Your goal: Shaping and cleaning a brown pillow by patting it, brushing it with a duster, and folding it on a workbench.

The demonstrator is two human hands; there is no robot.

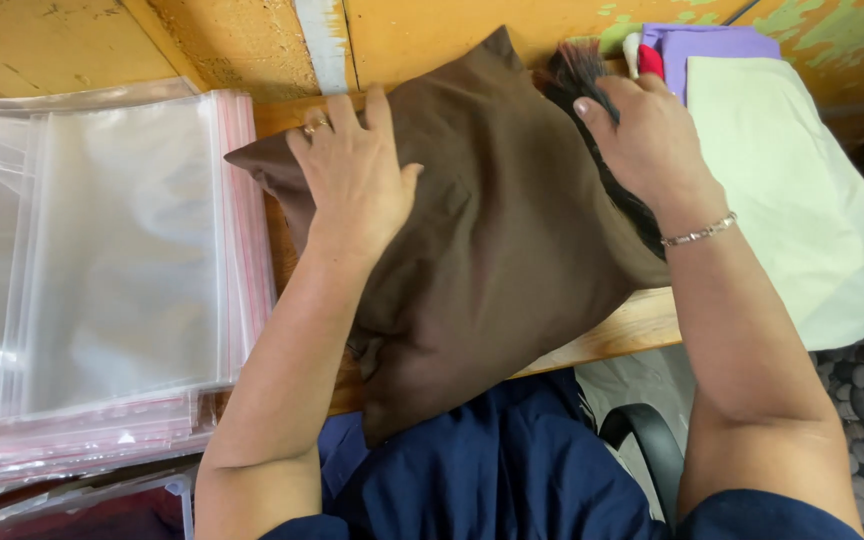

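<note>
Wooden table [622,335]: L hand [352,180] fingers spread flat on brown cushion [497,240], R hand [652,140] fingers loosely curled on its edge.

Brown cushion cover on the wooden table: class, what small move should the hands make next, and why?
Probably smooth it flat. The brown cushion cover lies puffed and skewed, its lower end hanging over the table edge. The left hand rests flat on its upper left part; the right hand is at its right edge. Clear bags lie alongside.

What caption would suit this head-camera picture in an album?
Left hand pressed flat on a brown cushion, right hand at its far edge, beside stacked clear plastic bags.
</note>
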